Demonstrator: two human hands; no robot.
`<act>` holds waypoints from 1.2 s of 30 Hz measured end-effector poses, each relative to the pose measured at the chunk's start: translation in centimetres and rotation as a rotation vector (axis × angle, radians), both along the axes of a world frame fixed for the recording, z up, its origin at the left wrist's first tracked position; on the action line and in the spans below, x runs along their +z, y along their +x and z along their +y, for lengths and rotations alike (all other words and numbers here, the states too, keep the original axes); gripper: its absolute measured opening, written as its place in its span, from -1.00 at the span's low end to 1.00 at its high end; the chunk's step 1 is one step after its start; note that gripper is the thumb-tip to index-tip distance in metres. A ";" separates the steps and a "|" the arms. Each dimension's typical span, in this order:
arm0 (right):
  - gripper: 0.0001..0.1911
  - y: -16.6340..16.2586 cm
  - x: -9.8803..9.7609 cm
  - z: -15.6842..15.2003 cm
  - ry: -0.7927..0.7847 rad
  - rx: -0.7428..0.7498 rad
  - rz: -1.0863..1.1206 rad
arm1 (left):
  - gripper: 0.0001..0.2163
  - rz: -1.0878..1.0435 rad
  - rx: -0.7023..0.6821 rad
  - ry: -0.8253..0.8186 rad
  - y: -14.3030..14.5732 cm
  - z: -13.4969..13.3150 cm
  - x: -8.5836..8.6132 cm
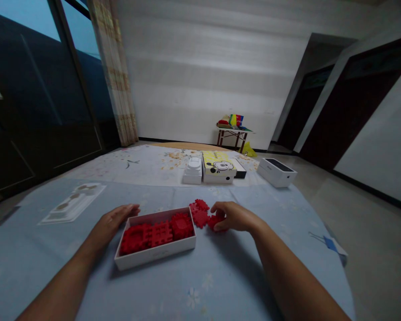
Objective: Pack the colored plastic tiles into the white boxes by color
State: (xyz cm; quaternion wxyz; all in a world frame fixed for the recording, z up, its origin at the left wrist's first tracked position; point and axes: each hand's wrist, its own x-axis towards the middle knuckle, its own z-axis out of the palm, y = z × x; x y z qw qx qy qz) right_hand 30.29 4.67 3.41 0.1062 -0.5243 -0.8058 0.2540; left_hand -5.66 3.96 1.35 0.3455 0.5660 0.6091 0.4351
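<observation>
The red blocks [153, 232] look like moulded plastic, matt with a faint sheen, their edges toothed and their faces ribbed. The shallow white box [155, 255] around them is smooth, matt cardboard. Underneath, the pale blue sheet [194, 276] is soft cloth, dull and lightly creased, printed with small flowers. Further back, the yellow box [217, 166] has a slick printed card finish, and the white carton [276, 174] carries a glossy black top. The curtain [115, 80] is woven fabric, coarse-looking. The floor [361, 223] is hard and smooth with a dull shine. The wall [214, 80] is flat matt paint.
</observation>
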 end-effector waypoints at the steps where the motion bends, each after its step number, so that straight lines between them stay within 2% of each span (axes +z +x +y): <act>1: -0.51 0.2 0.2 0.0 0.003 0.010 -0.006 | -0.54 0.004 -0.002 -0.003 0.0 0.0 -0.1; 8: -0.79 1.1 0.2 0.0 -0.010 0.030 -0.043 | -0.51 0.028 -0.025 -0.002 0.0 0.0 -0.5; 12: -0.83 0.3 0.8 -0.1 0.096 0.011 0.119 | -0.52 0.046 -0.052 0.021 0.1 0.1 -1.0; 16: -0.78 -3.0 2.6 -0.2 0.261 -0.019 0.336 | -0.54 0.058 -0.062 0.033 0.3 0.2 -1.3; 19: -0.78 -6.9 3.7 0.0 0.321 0.063 0.380 | -0.56 0.074 -0.057 0.054 0.3 0.3 -1.4; 22: -0.79 -10.8 4.3 0.4 0.332 0.196 0.309 | -0.60 0.091 -0.080 0.077 0.3 0.2 -1.5; 25: -0.77 -13.5 4.3 0.8 0.332 0.271 0.146 | -0.65 0.095 -0.132 0.099 0.2 0.2 -1.7; 31: -0.75 -15.5 3.5 0.5 0.416 0.331 -0.167 | -0.61 0.065 -0.130 0.091 0.3 0.2 -2.2; 36: -0.73 -16.8 2.7 0.8 0.434 0.357 -0.268 | -0.61 0.052 -0.134 0.093 0.1 0.4 -2.7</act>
